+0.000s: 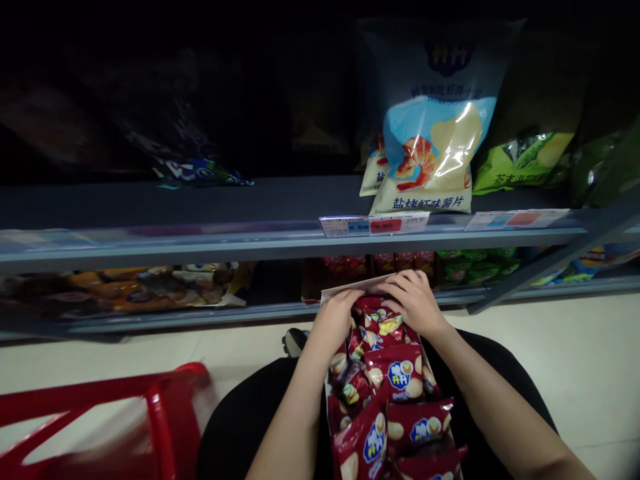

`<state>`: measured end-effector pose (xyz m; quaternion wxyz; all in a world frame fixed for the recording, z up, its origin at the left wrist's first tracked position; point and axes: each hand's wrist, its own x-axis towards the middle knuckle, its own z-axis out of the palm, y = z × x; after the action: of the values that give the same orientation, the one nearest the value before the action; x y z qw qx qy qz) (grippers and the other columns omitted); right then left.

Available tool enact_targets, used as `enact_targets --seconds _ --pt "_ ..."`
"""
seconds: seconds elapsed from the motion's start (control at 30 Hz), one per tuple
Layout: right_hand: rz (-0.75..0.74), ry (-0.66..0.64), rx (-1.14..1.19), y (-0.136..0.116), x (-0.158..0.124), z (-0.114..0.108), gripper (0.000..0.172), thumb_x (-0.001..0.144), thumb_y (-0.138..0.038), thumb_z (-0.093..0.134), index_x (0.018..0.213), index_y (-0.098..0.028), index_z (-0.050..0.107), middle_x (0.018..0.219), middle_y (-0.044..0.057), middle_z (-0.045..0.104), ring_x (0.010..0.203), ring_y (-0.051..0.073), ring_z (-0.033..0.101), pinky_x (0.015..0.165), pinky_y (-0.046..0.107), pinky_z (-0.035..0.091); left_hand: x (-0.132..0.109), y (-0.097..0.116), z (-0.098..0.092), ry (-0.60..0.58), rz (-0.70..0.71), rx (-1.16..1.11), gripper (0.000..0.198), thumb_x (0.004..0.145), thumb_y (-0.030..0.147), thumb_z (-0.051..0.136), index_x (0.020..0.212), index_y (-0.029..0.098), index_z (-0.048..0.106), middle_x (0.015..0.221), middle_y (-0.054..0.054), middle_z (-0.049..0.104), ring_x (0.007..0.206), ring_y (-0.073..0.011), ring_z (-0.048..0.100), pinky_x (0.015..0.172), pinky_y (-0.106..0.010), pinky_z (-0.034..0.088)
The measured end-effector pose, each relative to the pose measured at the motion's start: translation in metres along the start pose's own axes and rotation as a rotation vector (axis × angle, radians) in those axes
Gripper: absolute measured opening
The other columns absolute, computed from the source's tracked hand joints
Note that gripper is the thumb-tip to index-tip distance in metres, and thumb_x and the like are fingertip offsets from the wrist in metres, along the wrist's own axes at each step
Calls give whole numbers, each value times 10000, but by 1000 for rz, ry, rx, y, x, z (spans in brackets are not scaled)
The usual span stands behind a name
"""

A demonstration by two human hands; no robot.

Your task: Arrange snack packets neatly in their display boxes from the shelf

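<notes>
Head view: carton point(350, 288) of red snack packets point(395, 373) rests on the person's lap, long axis pointing away from the camera. Both hands sit at its far end. Left hand point(336, 317) is dug in among the packets, fingers hidden; grip cannot be told. Right hand point(413, 301) is curled over the topmost packets; grip likewise unclear. Just beyond lies the lower shelf point(550, 288). Above it are price tags point(375, 225) and a blue crisp bag point(430, 153). Red basket point(150, 413) sits lower left.
</notes>
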<state>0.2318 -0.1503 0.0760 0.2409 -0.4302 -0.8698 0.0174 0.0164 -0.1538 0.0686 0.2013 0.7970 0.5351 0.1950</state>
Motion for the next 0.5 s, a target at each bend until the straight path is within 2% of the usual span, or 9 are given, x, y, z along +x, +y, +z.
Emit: enact_targets --seconds 0.1,0.17,0.27,0.33,0.5 --pt "62 -122 14 1 0 -5 380 822 -257 717 1193 -249 638 1115 70 703 1107 297 480 924 449 297 -2 1 -5 -18 -25 -1 534 816 -34 363 1241 172 613 1212 -109 670 1138 -220 620 1005 -357 471" --pt "121 -171 -4 2 0 -5 336 801 -177 716 1125 -253 667 1064 59 724 1096 315 486 947 498 273 -7 3 -12 -19 -45 12 526 838 -17 364 1281 165 580 1241 -123 652 1150 -229 612 990 -357 476" --pt "177 -182 -37 1 2 0 183 814 -118 669 934 -251 705 940 46 745 1037 306 508 983 568 218 -15 7 -22 -17 -121 107 512 844 -9 373 1294 152 557 1247 -144 639 1138 -257 610 927 -369 498" --pt "204 -170 -52 -1 5 5 144 833 -116 639 865 -244 696 880 44 744 992 291 521 997 595 191 -19 10 -26 -45 -146 197 468 829 -13 396 1224 137 596 1177 -150 663 1111 -270 613 900 -369 495" --pt "217 -92 -15 -5 5 3 133 837 -119 637 900 -234 652 891 29 734 1008 275 532 1013 584 194 -18 14 -24 -141 -107 342 260 860 55 454 985 114 674 984 -167 689 1027 -307 616 916 -424 445"
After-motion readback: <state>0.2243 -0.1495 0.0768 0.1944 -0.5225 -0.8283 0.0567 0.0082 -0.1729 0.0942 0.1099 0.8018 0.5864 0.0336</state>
